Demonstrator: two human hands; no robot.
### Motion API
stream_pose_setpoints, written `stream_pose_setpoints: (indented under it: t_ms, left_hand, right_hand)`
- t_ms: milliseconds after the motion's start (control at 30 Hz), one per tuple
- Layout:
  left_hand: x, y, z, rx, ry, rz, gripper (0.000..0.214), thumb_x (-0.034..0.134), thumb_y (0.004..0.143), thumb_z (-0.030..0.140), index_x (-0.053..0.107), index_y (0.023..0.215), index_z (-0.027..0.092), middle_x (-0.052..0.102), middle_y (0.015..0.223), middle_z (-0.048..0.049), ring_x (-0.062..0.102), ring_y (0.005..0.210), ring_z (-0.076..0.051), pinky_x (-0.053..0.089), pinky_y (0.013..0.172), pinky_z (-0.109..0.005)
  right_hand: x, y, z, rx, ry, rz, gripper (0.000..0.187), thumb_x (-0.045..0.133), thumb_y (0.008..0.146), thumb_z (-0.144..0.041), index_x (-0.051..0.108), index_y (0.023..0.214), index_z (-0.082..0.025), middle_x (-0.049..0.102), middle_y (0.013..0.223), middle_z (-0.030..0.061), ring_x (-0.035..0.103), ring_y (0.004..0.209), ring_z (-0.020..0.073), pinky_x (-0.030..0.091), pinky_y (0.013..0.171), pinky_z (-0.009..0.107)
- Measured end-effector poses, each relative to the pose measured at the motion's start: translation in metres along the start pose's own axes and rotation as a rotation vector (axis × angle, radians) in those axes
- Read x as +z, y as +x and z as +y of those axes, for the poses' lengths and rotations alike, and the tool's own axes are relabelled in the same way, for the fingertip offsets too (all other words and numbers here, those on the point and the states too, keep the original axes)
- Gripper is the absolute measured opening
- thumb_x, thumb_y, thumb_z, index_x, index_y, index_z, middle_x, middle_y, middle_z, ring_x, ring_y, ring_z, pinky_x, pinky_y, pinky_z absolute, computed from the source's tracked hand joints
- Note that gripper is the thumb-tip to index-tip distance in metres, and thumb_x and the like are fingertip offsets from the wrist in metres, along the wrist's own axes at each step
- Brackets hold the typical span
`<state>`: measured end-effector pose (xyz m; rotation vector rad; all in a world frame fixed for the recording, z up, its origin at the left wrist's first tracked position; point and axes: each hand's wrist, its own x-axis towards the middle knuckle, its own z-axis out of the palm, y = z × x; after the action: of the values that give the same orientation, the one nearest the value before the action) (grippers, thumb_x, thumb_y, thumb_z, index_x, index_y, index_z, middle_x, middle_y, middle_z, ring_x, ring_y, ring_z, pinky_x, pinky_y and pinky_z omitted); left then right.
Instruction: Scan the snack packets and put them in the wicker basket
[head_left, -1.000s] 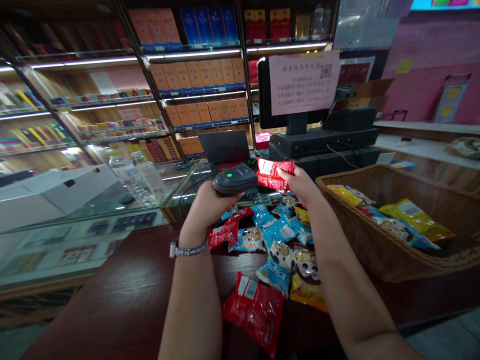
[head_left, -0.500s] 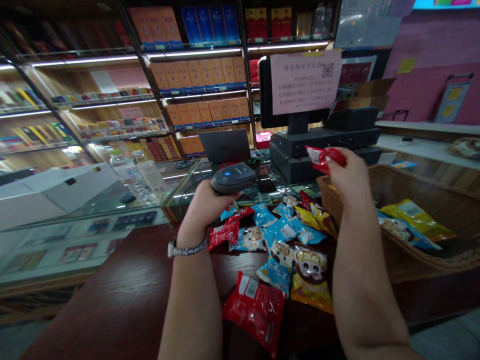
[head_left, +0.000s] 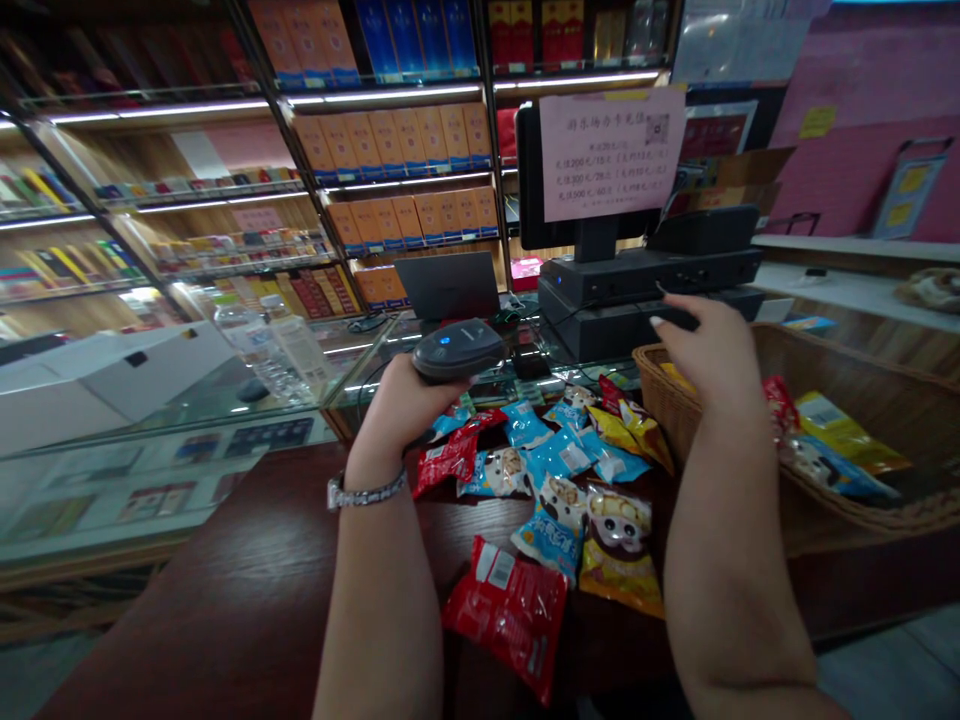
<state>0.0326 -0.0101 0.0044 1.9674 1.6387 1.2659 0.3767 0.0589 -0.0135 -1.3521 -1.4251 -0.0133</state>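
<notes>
My left hand (head_left: 401, 400) grips a dark handheld barcode scanner (head_left: 457, 349) with a small blue light, held above the pile of snack packets (head_left: 559, 470). My right hand (head_left: 705, 355) hovers open over the near rim of the wicker basket (head_left: 840, 510), fingers stretched out and holding nothing. A red packet (head_left: 780, 405) lies inside the basket just right of that hand, among yellow and blue packets (head_left: 844, 440). Red, blue and yellow packets lie spread on the dark wooden counter (head_left: 225, 610), with one large red packet (head_left: 510, 612) nearest me.
A till with a monitor and a pink paper notice (head_left: 611, 150) stands behind the pile. A glass display case (head_left: 187, 440) with a plastic water bottle (head_left: 251, 345) is to the left. Shelves of boxed goods (head_left: 397, 140) fill the back wall.
My right hand carried the red packet from in front of the scanner to the right and let it go into the basket. The scanner's light went from green to blue.
</notes>
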Motion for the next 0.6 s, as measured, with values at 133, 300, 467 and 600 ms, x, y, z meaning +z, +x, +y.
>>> stream_pose_setpoints:
  t_ms: [133, 300, 467, 600]
  left_hand:
    - [0.001, -0.001, 0.000, -0.007, -0.004, -0.006, 0.022, 0.074, 0.073, 0.036, 0.068, 0.069, 0.015, 0.064, 0.054, -0.0027, 0.057, 0.047, -0.015, 0.047, 0.049, -0.026]
    - [0.001, -0.001, -0.002, -0.014, 0.001, -0.029, 0.022, 0.073, 0.074, 0.037, 0.069, 0.072, 0.015, 0.063, 0.054, -0.0020, 0.056, 0.047, -0.015, 0.047, 0.048, -0.025]
    - [-0.002, -0.003, -0.002, -0.028, 0.013, -0.041, 0.024, 0.072, 0.074, 0.038, 0.067, 0.068, 0.016, 0.062, 0.053, -0.0024, 0.054, 0.046, -0.014, 0.046, 0.047, -0.025]
    - [-0.003, -0.004, -0.002, -0.048, -0.008, -0.021, 0.024, 0.074, 0.073, 0.038, 0.067, 0.068, 0.016, 0.062, 0.054, -0.0030, 0.054, 0.047, -0.014, 0.045, 0.046, -0.025]
  right_hand:
    - [0.043, -0.010, -0.019, 0.030, 0.263, -0.665, 0.040, 0.078, 0.070, -0.034, 0.078, 0.108, -0.022, 0.076, 0.110, 0.0090, 0.069, 0.098, 0.0287, 0.053, 0.090, 0.041]
    - [0.105, -0.031, -0.037, -0.061, -0.122, -1.359, 0.041, 0.085, 0.059, -0.029, 0.081, 0.100, -0.027, 0.077, 0.108, 0.0025, 0.071, 0.101, 0.0272, 0.052, 0.087, 0.032]
    - [0.138, -0.048, -0.041, -0.011, -0.237, -1.340, 0.053, 0.092, 0.046, -0.028, 0.080, 0.097, -0.025, 0.076, 0.110, 0.0044, 0.070, 0.103, 0.0291, 0.054, 0.087, 0.033]
    - [0.146, -0.054, -0.034, 0.103, -0.379, -1.302, 0.053, 0.096, 0.032, -0.041, 0.078, 0.077, -0.021, 0.077, 0.090, 0.0071, 0.071, 0.095, 0.0330, 0.055, 0.087, 0.043]
